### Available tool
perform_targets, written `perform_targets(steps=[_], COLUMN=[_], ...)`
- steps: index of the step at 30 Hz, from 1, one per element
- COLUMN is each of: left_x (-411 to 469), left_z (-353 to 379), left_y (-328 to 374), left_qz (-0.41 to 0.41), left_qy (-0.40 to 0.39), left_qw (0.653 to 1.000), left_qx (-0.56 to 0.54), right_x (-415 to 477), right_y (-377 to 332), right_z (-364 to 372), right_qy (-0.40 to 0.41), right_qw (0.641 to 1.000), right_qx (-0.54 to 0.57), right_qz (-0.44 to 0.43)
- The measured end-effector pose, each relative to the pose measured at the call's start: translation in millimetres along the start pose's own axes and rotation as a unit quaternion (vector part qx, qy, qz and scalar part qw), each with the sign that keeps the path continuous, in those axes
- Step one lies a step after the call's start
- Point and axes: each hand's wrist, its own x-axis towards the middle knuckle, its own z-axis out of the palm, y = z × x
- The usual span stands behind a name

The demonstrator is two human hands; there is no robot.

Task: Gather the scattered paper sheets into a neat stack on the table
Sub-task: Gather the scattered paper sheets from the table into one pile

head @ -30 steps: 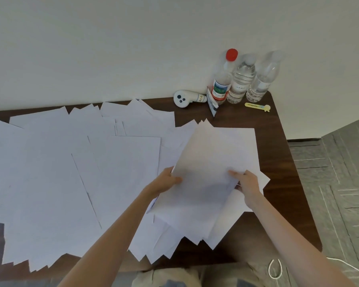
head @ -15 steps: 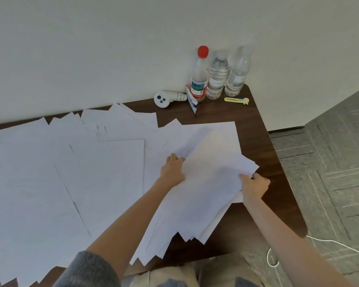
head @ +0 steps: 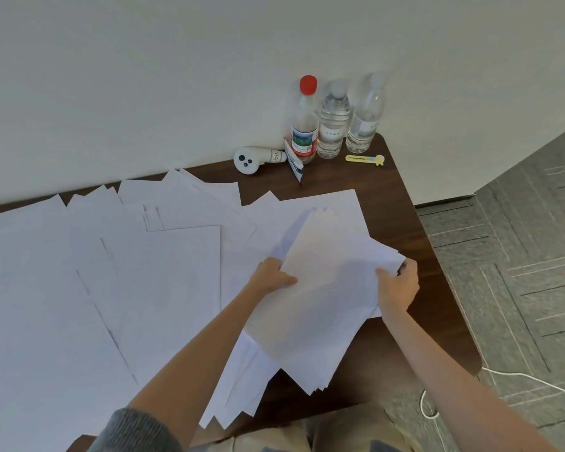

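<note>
The fingers (head: 276,265) of the left hand (head: 273,276) curl round the left edge of a bundle of sheets (head: 323,288), thumb on top. The right hand (head: 398,287) grips its right edge, fingers (head: 409,269) narrowly closed, probably pinching; paper hides the tips. The bundle lies tilted at the counter's (head: 405,207) right end. Loose sheets (head: 111,288) cover the left. 3 bottles (head: 333,125), a white controller (head: 255,158) and a yellow cutter (head: 364,158) sit at the far corner.
</note>
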Motion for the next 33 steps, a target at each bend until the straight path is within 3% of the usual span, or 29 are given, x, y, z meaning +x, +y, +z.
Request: perform_targets(steps=[5, 9, 14, 18, 20, 24, 29, 33], left_x=[-6.9, -10.8, -14.1, -14.3, -13.7, -7.5, -7.2, -7.3], left_z=[-4.2, -12.8, -14.7, -7.1, -2.6, 1.2, 3.0, 5.3], left_y=[-9.0, -18.1, -27.0, -23.6, -19.7, -19.4, -17.4, -18.9], left_qz=[0.012, 0.027, 0.023, 0.003, 0.012, 0.042, 0.031, -0.003], left_qy=[0.002, 0.024, 0.079, 0.086, 0.086, 0.139, 0.152, 0.136], left_qw=[0.997, 0.987, 0.962, 0.943, 0.952, 0.981, 0.987, 0.989], left_qx=[-0.081, -0.155, -0.262, -0.323, -0.295, -0.126, 0.044, 0.056], right_x=[8.2, 11.5, 27.4, 30.1, 32.7, 40.9, 47.8, 52.6], right_y=[-4.5, -29.3, -46.9, -33.1, -24.6, -28.2, -35.1, -32.5], right_z=[11.8, 21.0, 41.4, 49.0, 48.4, 47.1, 48.1, 50.0], right_qy=[0.006, -0.053, -0.203, -0.254, -0.241, -0.213, -0.193, -0.147], right_qw=[0.994, 0.992, 0.967, 0.964, 0.970, 0.975, 0.971, 0.955], right_qx=[-0.074, 0.040, 0.137, 0.041, -0.010, -0.058, -0.130, -0.241], right_qz=[-0.075, -0.107, 0.073, 0.062, 0.044, -0.008, -0.059, -0.087])
